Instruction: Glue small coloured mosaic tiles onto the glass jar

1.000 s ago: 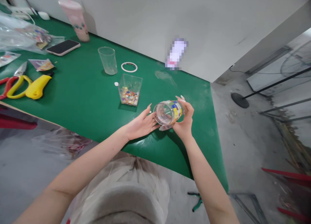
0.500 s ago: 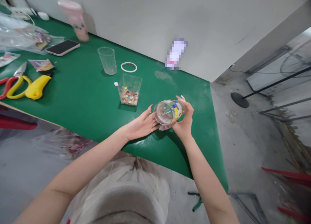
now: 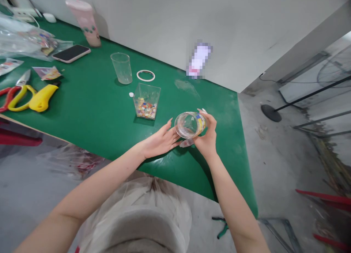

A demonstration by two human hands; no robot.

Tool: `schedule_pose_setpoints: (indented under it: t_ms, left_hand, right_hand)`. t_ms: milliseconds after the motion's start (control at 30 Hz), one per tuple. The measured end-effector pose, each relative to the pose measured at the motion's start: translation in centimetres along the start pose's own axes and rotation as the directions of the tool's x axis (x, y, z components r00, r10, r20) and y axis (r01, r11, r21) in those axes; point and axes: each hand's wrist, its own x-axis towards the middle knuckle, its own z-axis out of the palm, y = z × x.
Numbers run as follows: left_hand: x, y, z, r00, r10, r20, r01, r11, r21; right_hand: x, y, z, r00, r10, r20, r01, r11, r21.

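My right hand (image 3: 207, 134) grips a clear glass cup (image 3: 189, 125) by its base end, thumb below and fingers above. The cup is tilted on its side, its mouth turned left and toward me, and blue and yellow mosaic pieces show on its outside near the base. My left hand (image 3: 161, 140) is open at the cup's mouth, with fingers stretched out by the rim; whether they touch it is hard to tell. A small translucent piece (image 3: 187, 142) shows under the cup. To the left stands a clear square container (image 3: 147, 101) with many coloured mosaic tiles in it.
On the green table (image 3: 90, 110) stand another clear glass (image 3: 121, 68) and a white ring (image 3: 146, 75). Farther left lie yellow-handled scissors (image 3: 41, 99), a phone (image 3: 71, 53), a pink tumbler (image 3: 85, 22) and plastic bags (image 3: 24, 37). A lit phone (image 3: 199, 61) leans on the wall.
The cup has turned in my right hand, so its mouth faces more toward me and less of the mosaic side shows. My left hand has hardly moved.
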Motion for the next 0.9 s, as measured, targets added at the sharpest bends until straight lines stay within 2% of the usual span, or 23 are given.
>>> schedule_pose_setpoints:
  t_ms: [267,467,900]
  left_hand:
    - [0.1,0.2,0.0,0.995,0.038,-0.088,-0.045,0.996,-0.079]
    - [0.2,0.4,-0.2,0.995,0.041,-0.086,-0.051,0.992,-0.116]
    - [0.1,0.3,-0.2,0.997,0.048,-0.059,-0.055,0.989,-0.134]
  right_hand:
    - [0.0,-0.8,0.1,1.0,0.012,0.008,-0.012,1.0,0.001]
    - [0.0,-1.6,0.3,0.998,0.045,0.038,-0.046,0.999,0.028]
    - [-0.2,-1.4,0.3,0.995,0.082,0.053,-0.082,0.997,0.003]
